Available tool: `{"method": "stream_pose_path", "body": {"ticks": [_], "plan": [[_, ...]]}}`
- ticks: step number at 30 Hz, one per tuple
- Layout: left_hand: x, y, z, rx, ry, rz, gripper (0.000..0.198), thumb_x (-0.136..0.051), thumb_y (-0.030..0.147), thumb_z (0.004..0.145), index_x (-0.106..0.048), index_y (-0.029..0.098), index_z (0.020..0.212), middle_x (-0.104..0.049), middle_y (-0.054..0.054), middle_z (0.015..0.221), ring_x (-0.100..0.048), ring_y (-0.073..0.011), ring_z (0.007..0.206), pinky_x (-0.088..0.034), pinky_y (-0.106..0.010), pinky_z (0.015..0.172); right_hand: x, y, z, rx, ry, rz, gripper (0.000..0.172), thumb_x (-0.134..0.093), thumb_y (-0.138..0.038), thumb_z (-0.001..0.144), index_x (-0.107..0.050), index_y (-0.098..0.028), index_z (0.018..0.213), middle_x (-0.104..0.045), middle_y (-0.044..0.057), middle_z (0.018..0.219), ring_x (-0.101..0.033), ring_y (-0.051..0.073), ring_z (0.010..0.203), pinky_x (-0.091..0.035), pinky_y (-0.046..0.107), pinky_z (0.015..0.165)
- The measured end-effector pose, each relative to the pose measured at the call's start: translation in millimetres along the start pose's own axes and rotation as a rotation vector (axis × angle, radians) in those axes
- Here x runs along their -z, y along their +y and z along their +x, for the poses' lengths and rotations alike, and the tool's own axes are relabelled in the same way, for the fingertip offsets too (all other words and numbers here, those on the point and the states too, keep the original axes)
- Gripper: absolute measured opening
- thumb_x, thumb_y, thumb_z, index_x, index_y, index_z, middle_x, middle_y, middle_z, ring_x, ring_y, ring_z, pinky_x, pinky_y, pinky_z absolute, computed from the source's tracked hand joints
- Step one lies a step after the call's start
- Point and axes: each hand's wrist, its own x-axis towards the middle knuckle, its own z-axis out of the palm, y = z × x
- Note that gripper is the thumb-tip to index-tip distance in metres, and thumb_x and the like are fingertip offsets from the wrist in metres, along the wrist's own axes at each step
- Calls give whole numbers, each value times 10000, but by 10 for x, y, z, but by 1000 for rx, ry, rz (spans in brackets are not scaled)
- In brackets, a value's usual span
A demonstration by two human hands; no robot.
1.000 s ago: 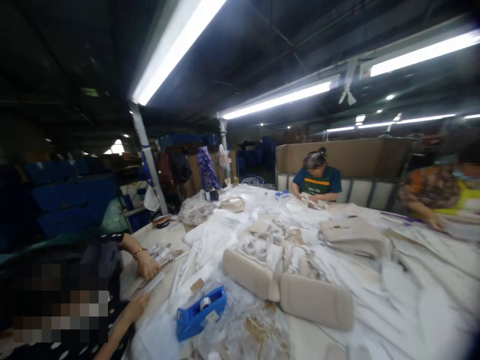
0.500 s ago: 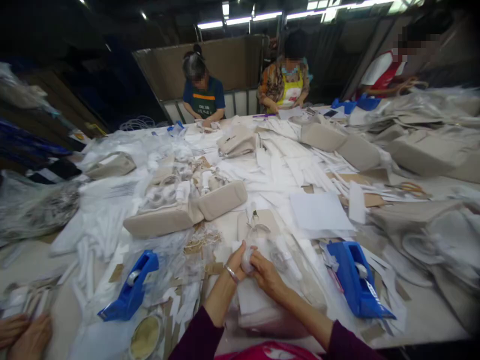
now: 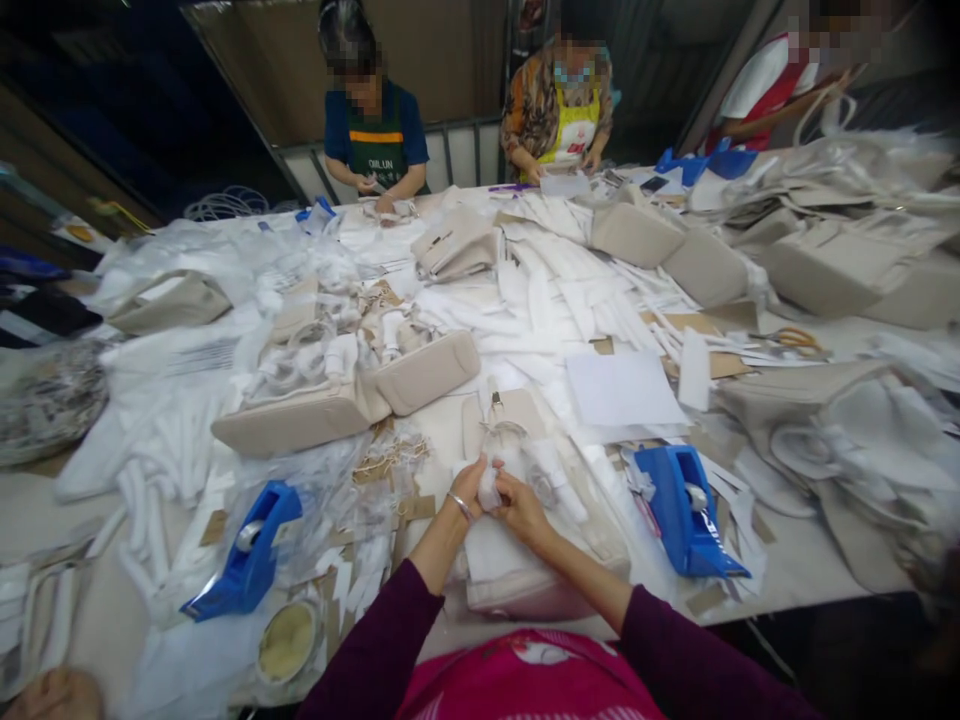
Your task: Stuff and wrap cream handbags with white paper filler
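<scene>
While “OMLUN” can be read on a green apron (image 3: 381,150), white wrapping (image 3: 490,491) over a beige bag (image 3: 529,600) is pinched by the left hand (image 3: 468,488) and right hand (image 3: 523,512), fingers curled, forearms (image 3: 439,548) converged.

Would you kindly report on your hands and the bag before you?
Left hand and right hand pinching white wrapping. Beige bag beneath. Blue tape dispensers either side, untouched.
</scene>
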Motion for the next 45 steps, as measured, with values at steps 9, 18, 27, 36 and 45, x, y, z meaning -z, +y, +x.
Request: {"method": "stream_pose_path", "body": {"ticks": [9, 18, 27, 36, 45], "plan": [[-109, -230, 89, -111, 267, 81, 440, -683, 534, 642, -510, 171, 819, -540, 21, 609, -501, -96, 499, -391, -217, 479, -36, -128, 36, -543, 38, 331, 78, -581, -195, 560, -589, -147, 621, -493, -39, 429, -408, 89, 376, -336, 235, 433], [54, -315, 176, -120, 323, 28, 429, -676, 321, 654, -371, 235, 944, -558, 33, 679, -575, -146, 531, -457, -262, 491, -109, -191, -132, -471, 62, 505, 215, -614, -295, 621, -589, -129, 753, -585, -2, 568, -508, 91, 468, -353, 201, 453], [307, 68, -232, -401, 433, 209, 241, -657, 271, 668, -584, 186, 881, -601, -21, 828, -589, -132, 771, -474, -249, 705, -160, -32, -222, -509, 93, 456, 315, -667, -403, 595, -585, -140, 748, -590, 6, 619, -597, 159, 577, -455, 261, 564], [942, -488, -1684, 217, 215, 188, 239, -710, 341, 610, -657, 120, 684, -647, -71, 619, -533, -120, 476, -377, -227, 461, -159, 122, -287, -465, 26, 373, 355, -672, -441, 601, -590, -155, 796, -615, 25, 657, -622, 182, 622, -484, 284, 605], [530, -647, -1539, -316, 143, -362, 543, -733, 105, 593, -509, 280, 1055, -601, -33, 1140, -570, -114, 815, -418, -228, 668, -165, 146, -310, -401, 15, 351, 327, -619, -432, 636, -558, -150, 790, -597, 15, 650, -613, 169, 597, -473, 269, 567]]}}
